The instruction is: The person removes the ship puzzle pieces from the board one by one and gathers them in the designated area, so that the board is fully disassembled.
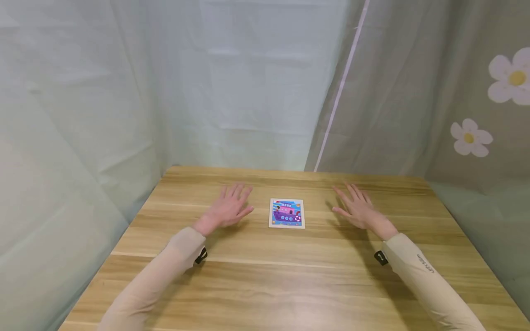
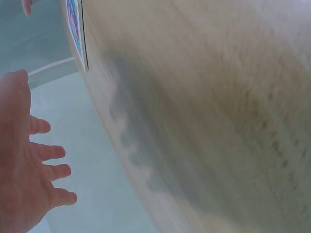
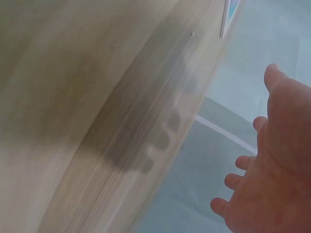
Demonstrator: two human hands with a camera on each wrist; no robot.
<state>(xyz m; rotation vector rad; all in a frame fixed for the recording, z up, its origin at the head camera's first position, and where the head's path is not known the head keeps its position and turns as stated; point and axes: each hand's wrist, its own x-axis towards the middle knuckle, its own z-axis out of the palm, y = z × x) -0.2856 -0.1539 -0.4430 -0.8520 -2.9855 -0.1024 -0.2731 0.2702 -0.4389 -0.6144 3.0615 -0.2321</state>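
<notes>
A square puzzle board (image 1: 287,213) with a white border lies flat on the wooden table, printed with a pink and purple ship on blue. To its left hovers my left hand (image 1: 228,208), palm down with fingers spread. My right hand (image 1: 357,209) is held the same way on the other side, its thumb toward the board. Both hands hold nothing, and their shadows fall on the tabletop apart from them. In the left wrist view the edge of the board (image 2: 77,29) shows at the top; in the right wrist view only a corner of it (image 3: 228,18) appears.
The wooden table (image 1: 265,285) stretches out under both arms. Behind it hangs a pale curtain (image 1: 248,92), with a grey curtain (image 1: 385,101) bearing white flowers at the right. Each wrist wears a black strap (image 1: 200,255).
</notes>
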